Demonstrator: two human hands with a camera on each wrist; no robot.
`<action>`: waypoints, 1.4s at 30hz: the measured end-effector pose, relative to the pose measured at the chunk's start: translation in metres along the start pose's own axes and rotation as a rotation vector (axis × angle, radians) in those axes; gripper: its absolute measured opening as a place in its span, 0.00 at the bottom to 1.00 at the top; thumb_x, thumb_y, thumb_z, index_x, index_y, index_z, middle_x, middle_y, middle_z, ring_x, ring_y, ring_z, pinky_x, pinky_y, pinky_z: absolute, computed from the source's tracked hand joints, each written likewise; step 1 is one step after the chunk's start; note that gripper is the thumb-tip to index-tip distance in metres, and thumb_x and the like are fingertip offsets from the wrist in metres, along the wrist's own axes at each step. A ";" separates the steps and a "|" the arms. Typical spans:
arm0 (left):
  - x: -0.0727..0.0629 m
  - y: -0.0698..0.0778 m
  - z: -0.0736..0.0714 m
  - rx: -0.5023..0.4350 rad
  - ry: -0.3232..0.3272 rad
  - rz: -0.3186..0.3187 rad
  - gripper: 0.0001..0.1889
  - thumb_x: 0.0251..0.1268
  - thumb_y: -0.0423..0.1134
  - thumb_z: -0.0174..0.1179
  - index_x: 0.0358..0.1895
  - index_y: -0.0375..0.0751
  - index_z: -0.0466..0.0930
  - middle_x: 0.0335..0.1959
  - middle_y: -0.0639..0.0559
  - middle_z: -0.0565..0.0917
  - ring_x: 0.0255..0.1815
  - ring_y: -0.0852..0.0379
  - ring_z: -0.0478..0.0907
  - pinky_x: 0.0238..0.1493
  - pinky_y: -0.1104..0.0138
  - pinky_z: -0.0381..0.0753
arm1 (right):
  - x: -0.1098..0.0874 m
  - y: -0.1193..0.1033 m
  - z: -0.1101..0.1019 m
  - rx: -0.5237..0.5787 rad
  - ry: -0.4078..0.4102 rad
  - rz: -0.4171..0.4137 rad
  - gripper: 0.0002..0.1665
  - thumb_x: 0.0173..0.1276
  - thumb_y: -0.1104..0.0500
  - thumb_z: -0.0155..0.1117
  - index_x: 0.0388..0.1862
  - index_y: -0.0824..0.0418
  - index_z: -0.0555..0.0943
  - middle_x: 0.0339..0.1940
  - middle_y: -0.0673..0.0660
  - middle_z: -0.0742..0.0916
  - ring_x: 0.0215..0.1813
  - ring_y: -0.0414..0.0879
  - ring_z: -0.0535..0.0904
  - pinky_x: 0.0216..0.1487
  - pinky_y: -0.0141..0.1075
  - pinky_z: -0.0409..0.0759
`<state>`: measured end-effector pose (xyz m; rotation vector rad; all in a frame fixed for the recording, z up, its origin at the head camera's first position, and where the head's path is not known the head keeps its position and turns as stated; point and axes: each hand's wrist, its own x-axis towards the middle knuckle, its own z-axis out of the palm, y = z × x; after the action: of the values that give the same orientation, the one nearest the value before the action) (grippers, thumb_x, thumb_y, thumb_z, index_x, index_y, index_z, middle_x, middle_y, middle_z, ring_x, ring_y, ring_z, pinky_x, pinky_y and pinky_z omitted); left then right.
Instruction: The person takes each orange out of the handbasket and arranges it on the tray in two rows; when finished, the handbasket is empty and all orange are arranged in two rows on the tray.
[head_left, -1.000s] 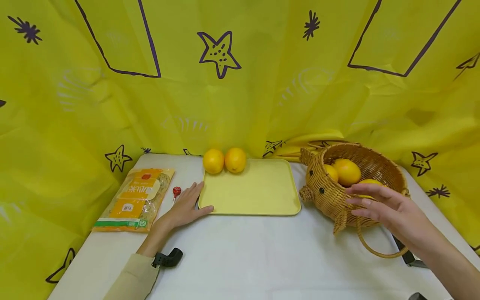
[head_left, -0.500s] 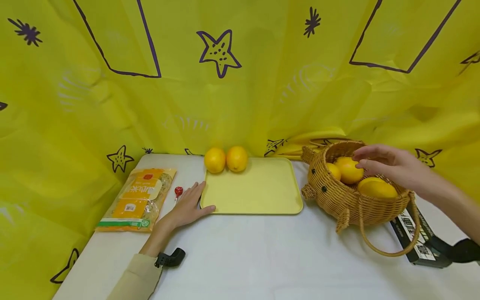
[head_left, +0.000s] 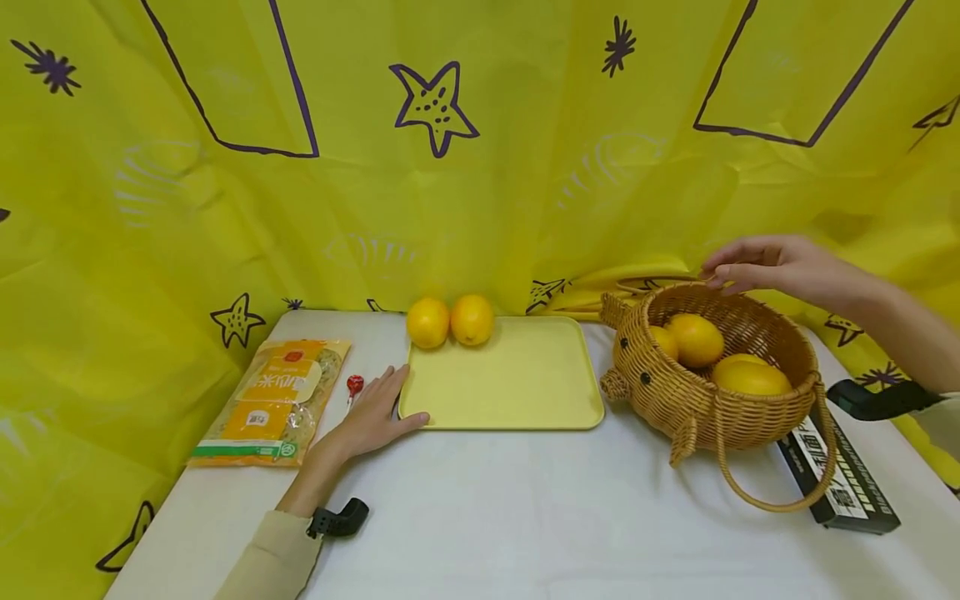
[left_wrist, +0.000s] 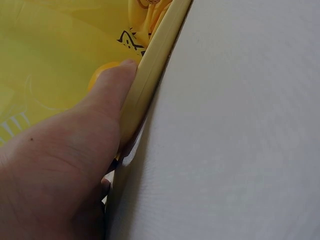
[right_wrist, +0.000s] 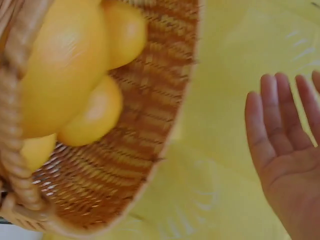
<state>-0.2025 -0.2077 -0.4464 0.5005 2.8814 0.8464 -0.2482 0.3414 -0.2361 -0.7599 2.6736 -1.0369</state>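
My left hand (head_left: pixel 377 415) lies at the left end of a pale yellow tray (head_left: pixel 517 387), fingers stretched along its side. In the left wrist view its thumb (left_wrist: pixel 117 82) lies against the tray's rim (left_wrist: pixel 145 80). Two oranges (head_left: pixel 427 323) sit side by side in the tray's back left corner. Over the back rim of a wicker pig-shaped basket (head_left: pixel 678 408) hovers my right hand (head_left: pixel 787 268), holding nothing. Its fingers (right_wrist: pixel 270 110) are extended in the right wrist view. Inside the basket are oranges (head_left: pixel 693 340) and a larger yellow mango-like fruit (head_left: pixel 752 377).
A bag of packaged food (head_left: pixel 266 404) lies on the left, with a red lollipop (head_left: pixel 355 385) beside it. A black box (head_left: pixel 843 479) sits partly under the basket, whose handle (head_left: pixel 776 504) hangs at the front. A yellow patterned curtain (head_left: pixel 525 183) stands behind the table.
My right hand has moved up and back, from the basket's front side across its opening to above the back rim. The left hand, tray and oranges have stayed in place.
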 end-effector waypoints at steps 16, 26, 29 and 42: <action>-0.001 -0.001 0.002 0.003 -0.002 0.006 0.51 0.62 0.61 0.60 0.77 0.35 0.46 0.79 0.37 0.52 0.80 0.38 0.44 0.79 0.45 0.44 | 0.038 0.039 0.011 0.215 -0.513 0.025 0.25 0.79 0.65 0.40 0.71 0.71 0.62 0.66 0.38 0.75 0.65 0.30 0.73 0.61 0.31 0.79; -0.001 -0.001 0.001 0.020 0.001 0.012 0.51 0.62 0.63 0.58 0.77 0.34 0.45 0.78 0.37 0.52 0.80 0.38 0.44 0.78 0.44 0.45 | 0.051 0.051 0.015 0.388 -0.670 0.034 0.27 0.80 0.65 0.35 0.76 0.67 0.55 0.69 0.36 0.72 0.69 0.28 0.68 0.65 0.31 0.75; -0.001 -0.003 -0.001 0.029 0.001 0.006 0.51 0.62 0.63 0.58 0.77 0.35 0.45 0.78 0.36 0.51 0.80 0.37 0.44 0.78 0.44 0.45 | 0.052 0.053 0.013 0.421 -0.707 0.062 0.28 0.81 0.64 0.33 0.77 0.63 0.54 0.70 0.34 0.71 0.69 0.27 0.67 0.66 0.32 0.75; -0.004 0.002 -0.001 -0.001 0.002 0.001 0.51 0.62 0.62 0.58 0.77 0.34 0.46 0.78 0.37 0.52 0.80 0.37 0.44 0.78 0.43 0.43 | 0.061 0.055 0.012 0.276 -0.656 0.180 0.28 0.81 0.59 0.39 0.75 0.68 0.57 0.64 0.33 0.75 0.67 0.32 0.72 0.67 0.38 0.73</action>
<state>-0.1981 -0.2084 -0.4444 0.5016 2.8827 0.8482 -0.3177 0.3372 -0.2805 -0.6450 1.9554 -0.8878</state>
